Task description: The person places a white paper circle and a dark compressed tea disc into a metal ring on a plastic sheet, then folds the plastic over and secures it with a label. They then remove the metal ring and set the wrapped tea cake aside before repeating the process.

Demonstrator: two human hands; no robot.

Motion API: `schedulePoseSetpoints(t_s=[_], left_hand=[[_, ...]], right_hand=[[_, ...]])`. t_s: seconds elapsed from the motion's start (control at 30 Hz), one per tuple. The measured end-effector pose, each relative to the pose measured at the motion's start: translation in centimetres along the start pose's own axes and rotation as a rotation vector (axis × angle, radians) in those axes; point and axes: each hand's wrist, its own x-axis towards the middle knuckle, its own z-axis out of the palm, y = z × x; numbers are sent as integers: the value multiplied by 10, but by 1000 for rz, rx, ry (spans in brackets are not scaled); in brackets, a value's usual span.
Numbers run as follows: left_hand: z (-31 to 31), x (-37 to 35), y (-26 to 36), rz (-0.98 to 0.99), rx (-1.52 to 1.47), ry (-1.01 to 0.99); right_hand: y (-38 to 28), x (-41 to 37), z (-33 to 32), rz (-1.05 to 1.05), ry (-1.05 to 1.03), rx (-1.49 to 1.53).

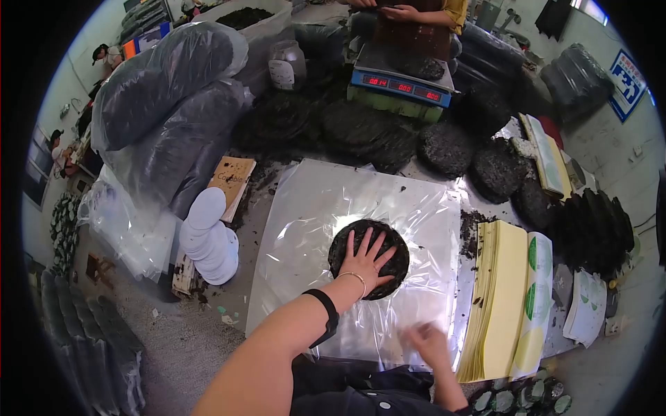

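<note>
My left hand [365, 263] lies flat with its fingers spread on a round, dark cake [341, 244] that looks like pressed dried seaweed. Under the cake is a stack of clear plastic film sheets [298, 208], shiny and wrinkled. My right hand [424, 343] hovers over or near the lower right part of the film, smeared by motion. Its fingers look partly bent, but whether they hold anything does not show.
Yellow paper sheets [503, 298] and green-and-white printed labels [538, 298] lie at right. White discs [208, 239] and a notebook [232, 182] are at left. Dark cakes [496, 170] sit behind, near a digital scale [402, 84]. Another person's hands [399, 12] show beyond it.
</note>
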Motion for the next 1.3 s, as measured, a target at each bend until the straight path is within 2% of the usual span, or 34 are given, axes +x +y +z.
schedulePoseSetpoints(t_s=[0.03,0.1,0.13,0.17,0.2,0.23,0.27,0.3,0.33,0.37,0.4,0.43,0.5,0.53,0.57,0.63,0.67,0.7,0.73,0.77,0.8,0.83,0.87,0.93,0.97,1.0,1.03,1.07,1.1,1.13,1.17,1.23,1.27,1.3], left_hand=[[0,-1,-1,5,14,-4],[1,0,-1,5,-9,-3],[3,3,-2,5,-5,-1],[3,1,-4,10,1,-13],[-10,0,-5,-8,-102,-89],[-14,-6,-11,29,-217,120],[-27,-6,-16,-51,-709,194],[-56,-20,-19,-131,-1193,252],[-75,-55,3,-10,-1269,510],[-76,-105,28,192,-1643,187],[-97,-153,55,594,-1617,-195],[-69,-178,76,580,-1627,-207],[-5,-208,110,835,-1160,-30],[13,-212,103,417,-1068,11],[27,-213,84,11,-948,49],[47,-193,46,-389,-587,614],[44,-180,38,-425,-629,716],[16,-159,25,-458,-667,820],[-6,-135,25,-370,-688,893],[-19,-107,21,-301,-625,854],[-31,-79,17,-229,-564,818],[-35,-51,9,-180,-424,673],[-45,-30,7,-176,-430,659],[-60,6,4,-514,-507,-98],[-48,13,6,-511,-517,-106],[-25,15,9,-490,-460,-27],[-32,3,9,-373,-388,-47],[-41,-9,9,-257,-317,-57],[-52,-45,-1,-125,-448,171],[-51,-76,-11,9,-572,408],[-53,-79,-25,15,-565,404],[-48,-81,-42,-261,-869,875],[-36,-67,-48,-293,-882,839],[-21,-32,-64,-260,-1205,684]], right_hand=[[-5,-4,19,-161,-62,-150],[-23,-8,-45,-80,-307,801],[-62,-43,-99,-376,-384,1049],[-48,-57,-88,-376,-379,1052],[-21,-74,-68,-427,-470,1268],[-7,-71,-54,-498,-573,1471],[-15,-51,-28,-257,-270,803],[-6,-42,-1,-405,-121,411],[2,-24,17,-636,84,145],[10,3,37,-586,166,-122],[21,40,60,-629,260,128],[33,76,82,-697,350,368],[-50,89,53,-802,401,710],[-80,88,39,-792,317,938],[-101,92,34,-801,323,948],[-121,95,28,-649,443,805],[-121,110,36,-679,583,379],[-136,103,36,-664,562,71],[-132,112,45,-684,555,-164],[-127,120,55,-694,546,-399],[-129,122,55,-644,484,-431],[-130,119,47,-636,482,-431],[-128,109,33,-664,387,-286],[-129,99,10,-674,228,55],[-134,107,14,-666,225,46],[-145,114,27,-721,217,164],[-151,115,41,-759,209,290],[-155,114,47,-639,124,120],[-154,116,51,-630,120,126],[-151,117,55,-705,183,-124],[-148,121,61,-770,252,-372],[-154,126,59,-734,215,-456],[-152,128,57,-760,164,-488],[-153,128,54,-798,120,-518]])
